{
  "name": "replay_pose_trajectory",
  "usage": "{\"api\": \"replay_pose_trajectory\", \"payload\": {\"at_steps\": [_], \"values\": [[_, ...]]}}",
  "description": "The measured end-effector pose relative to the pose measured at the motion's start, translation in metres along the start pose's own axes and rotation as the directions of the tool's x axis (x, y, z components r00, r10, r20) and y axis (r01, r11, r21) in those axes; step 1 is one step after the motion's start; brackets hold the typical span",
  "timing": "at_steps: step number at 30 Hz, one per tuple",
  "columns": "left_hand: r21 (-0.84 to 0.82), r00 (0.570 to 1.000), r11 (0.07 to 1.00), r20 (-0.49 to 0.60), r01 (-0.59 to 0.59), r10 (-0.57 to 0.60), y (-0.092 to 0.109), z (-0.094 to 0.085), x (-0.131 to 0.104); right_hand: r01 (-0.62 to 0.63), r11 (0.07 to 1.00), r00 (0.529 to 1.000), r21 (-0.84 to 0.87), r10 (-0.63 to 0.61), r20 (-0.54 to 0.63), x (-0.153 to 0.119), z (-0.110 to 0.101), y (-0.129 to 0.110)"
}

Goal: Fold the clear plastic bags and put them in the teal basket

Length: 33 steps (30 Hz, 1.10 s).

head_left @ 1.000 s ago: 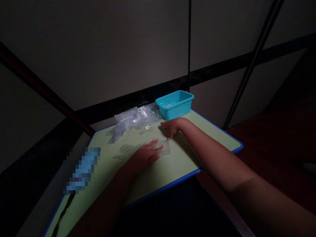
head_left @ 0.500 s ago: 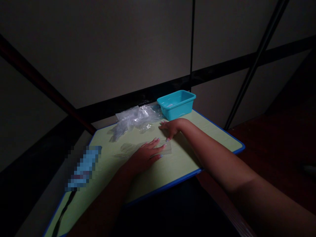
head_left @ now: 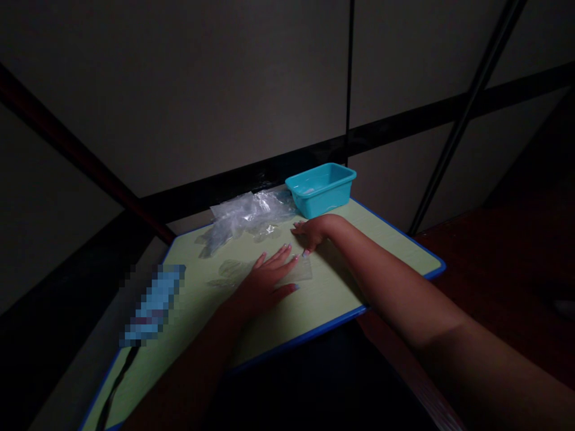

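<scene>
My left hand [head_left: 266, 280] lies palm down with its fingers spread over a thin clear plastic glove [head_left: 304, 271] on the table. The glove's finger ends show to the left of the hand and its straight cuff to the right. My right hand [head_left: 318, 230] is bent at the wrist just beyond, fingers stretched to the left and thumb apart, the thumb tip by the cuff's upper edge. Whether that thumb presses on the plastic I cannot tell. Behind both hands is a crumpled heap of clear plastic gloves [head_left: 249, 215].
A turquoise plastic basin [head_left: 324, 200] stands at the table's back corner, beside the heap. The pale yellow table [head_left: 399, 251] has a blue rim. On its left edge is a blurred-out blue object [head_left: 155, 305] with a dark strap [head_left: 117, 389]. Dark panelled cupboards [head_left: 251, 90] rise behind.
My left hand's fingers have shifted slightly up and spread a little differently over the glove. My right hand has barely moved, and the glove lies in the same place.
</scene>
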<state>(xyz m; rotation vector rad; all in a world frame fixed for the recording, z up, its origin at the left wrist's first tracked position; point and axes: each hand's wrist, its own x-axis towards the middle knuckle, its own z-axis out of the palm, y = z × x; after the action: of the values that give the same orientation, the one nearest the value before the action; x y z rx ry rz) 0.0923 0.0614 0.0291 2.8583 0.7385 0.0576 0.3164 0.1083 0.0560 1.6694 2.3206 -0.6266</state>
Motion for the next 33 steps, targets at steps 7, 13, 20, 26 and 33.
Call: {"api": "replay_pose_trajectory", "payload": {"at_steps": [7,13,20,26,33], "values": [[-0.026,0.989,0.995,0.112,-0.096,0.098,0.003,0.005,-0.005,0.011,0.999,1.0,0.04,-0.011,0.004,0.001,0.0,0.001],[0.041,0.991,0.994,0.089,-0.104,0.1,0.011,0.0,-0.009,0.025,1.0,0.998,-0.014,-0.024,0.054,0.002,-0.001,0.004],[0.035,0.989,0.988,-0.019,0.148,-0.147,0.05,0.008,-0.004,0.065,0.998,0.997,0.025,-0.066,0.05,0.005,0.001,0.009],[0.004,0.917,0.921,-0.094,0.389,-0.387,0.087,0.017,0.013,0.034,0.999,0.998,0.009,-0.034,0.057,0.009,0.003,0.012],[-0.033,0.926,0.93,-0.083,0.366,-0.368,0.098,0.029,0.015,0.052,0.998,0.997,-0.021,-0.051,0.056,0.011,0.005,0.013]]}}
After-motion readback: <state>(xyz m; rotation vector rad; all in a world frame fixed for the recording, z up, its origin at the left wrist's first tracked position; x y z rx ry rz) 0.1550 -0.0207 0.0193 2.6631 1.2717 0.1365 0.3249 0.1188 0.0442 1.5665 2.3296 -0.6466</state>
